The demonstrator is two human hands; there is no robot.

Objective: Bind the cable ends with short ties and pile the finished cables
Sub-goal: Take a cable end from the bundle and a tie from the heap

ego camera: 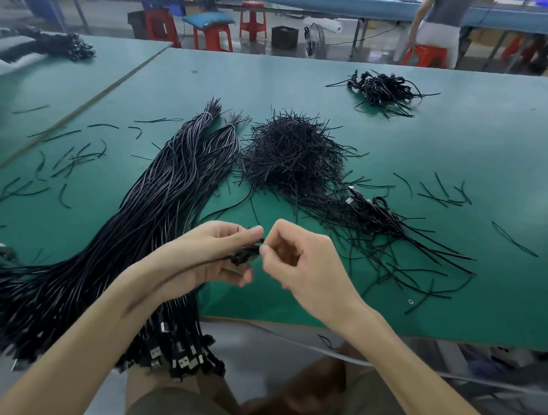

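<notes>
Gripping folded cable (245, 257) in curled left hand (211, 251), above near edge of table (462, 188), with long axis pointing right. Pinching tie (261, 240) in fingertips of right hand (304, 261), touching cable's right end. Likely twisting tie next, right hand nearest.

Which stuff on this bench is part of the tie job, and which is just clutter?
In the job:
- left hand and right hand, both on the bunched cable
- heap of short ties
- long cable bundle
- far cable pile, apparently finished

Lying about:
- stray ties on the green table
- red stools
- floor fan
- black bin
</notes>
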